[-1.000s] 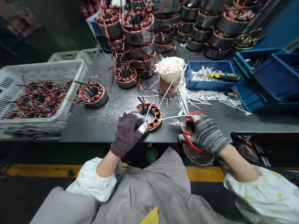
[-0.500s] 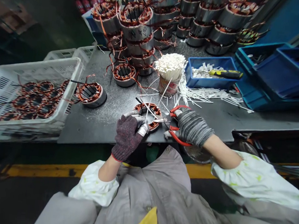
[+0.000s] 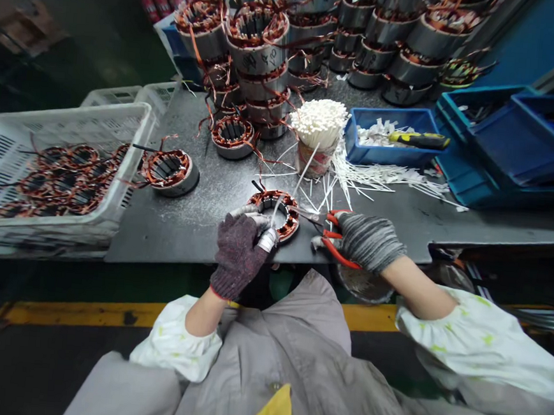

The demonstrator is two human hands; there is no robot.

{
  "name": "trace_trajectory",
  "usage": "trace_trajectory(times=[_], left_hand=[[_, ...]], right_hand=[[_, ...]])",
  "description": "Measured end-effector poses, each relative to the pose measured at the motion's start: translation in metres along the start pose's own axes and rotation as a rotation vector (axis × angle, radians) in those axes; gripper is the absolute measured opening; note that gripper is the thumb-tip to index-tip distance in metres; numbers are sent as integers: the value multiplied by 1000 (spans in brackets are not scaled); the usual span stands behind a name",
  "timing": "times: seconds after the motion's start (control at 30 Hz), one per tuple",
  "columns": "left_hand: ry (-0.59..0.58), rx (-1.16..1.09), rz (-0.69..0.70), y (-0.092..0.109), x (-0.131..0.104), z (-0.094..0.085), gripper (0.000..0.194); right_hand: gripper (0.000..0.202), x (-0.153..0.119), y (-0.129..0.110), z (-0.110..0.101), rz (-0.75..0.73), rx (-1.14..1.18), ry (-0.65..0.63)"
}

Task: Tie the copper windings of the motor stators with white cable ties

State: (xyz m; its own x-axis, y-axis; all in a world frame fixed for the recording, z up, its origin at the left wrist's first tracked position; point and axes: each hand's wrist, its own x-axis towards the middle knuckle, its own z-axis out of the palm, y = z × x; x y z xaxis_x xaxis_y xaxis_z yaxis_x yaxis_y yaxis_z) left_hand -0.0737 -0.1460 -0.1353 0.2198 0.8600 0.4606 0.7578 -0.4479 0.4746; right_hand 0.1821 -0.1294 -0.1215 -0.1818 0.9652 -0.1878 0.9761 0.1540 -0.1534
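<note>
A small copper-wound stator (image 3: 288,233) lies at the table's front edge. My left hand (image 3: 240,249), in a dark maroon knit glove with white-wrapped fingertips, is against its left side. Between thumb and fingers it pinches a thin white strip (image 3: 296,185) that slants up over the ring. My right hand (image 3: 368,240), in a grey striped glove, is closed around red-handled scissors (image 3: 312,216). Their blades point left, close to the stator's right edge; the exact spacing of the tips is blurred.
A cup of white strips (image 3: 317,137) stands behind the stator, with loose strips (image 3: 385,171) beside it. A blue bin (image 3: 389,154) holds scraps and a yellow-black tool (image 3: 419,139). Stacked stators (image 3: 262,85) stand at the back; a white crate (image 3: 140,152) of stators is left.
My right hand and the scissors have moved right, away from the strip over the ring. A second white strip seen crossing the ring no longer shows there. My left hand stays at the stator.
</note>
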Motion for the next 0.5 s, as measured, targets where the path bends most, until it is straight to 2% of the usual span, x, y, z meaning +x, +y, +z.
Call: trace_trajectory(times=[0.1,0.23,0.4,0.5], left_hand=[[17,-4,-23,2,-1,2,14],[34,8,-20,5,-4,4,15],[52,13,-14,8,-7,3,19],[90,-66,-26,6,-7,0,24]], right_hand=[[55,-1,1,1,105,11,12],[67,11,-8,11,77,37,105],[61,23,-15,5,114,-20,-23],[60,11,-8,-7,106,-35,-1]])
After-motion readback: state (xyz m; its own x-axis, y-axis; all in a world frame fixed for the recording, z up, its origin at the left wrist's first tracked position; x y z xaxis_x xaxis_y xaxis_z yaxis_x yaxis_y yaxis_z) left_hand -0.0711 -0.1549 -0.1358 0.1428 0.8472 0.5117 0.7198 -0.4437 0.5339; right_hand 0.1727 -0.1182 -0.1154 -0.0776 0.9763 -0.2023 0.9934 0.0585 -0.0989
